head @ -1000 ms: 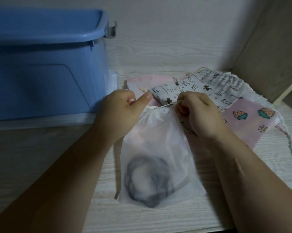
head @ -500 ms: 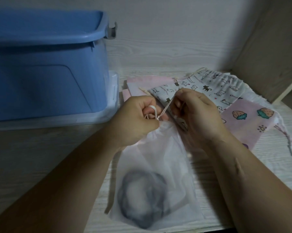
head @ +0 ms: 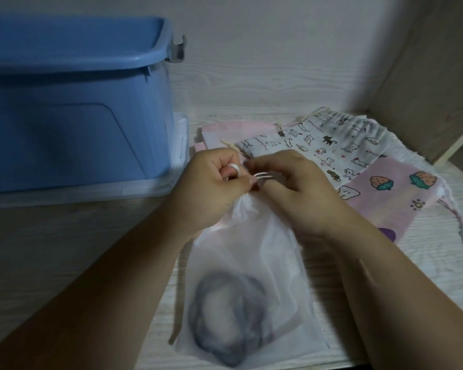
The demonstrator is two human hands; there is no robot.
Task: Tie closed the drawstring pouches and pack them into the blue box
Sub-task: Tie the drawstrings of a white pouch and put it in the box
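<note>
Against the wall at the table's [head: 65, 236] left stands the blue box [head: 78, 116], its inside hidden from this angle. To its right the cat-print pouch [head: 339, 145] overlaps the strawberry pouch [head: 401, 193]; their cords lie loose, so both look untied. Nearer, the white pouch [head: 251, 263] lies flat, a dark coil [head: 225, 303] inside and its neck gathered. The left hand [head: 211, 188] and right hand [head: 299, 193] each pinch its drawstring [head: 263, 176], stretched between them. This knot seems half made, and no packing shows yet.

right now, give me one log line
step: tying white pouch | left hand: grips drawstring | right hand: pinches drawstring | blue box: untouched
</note>
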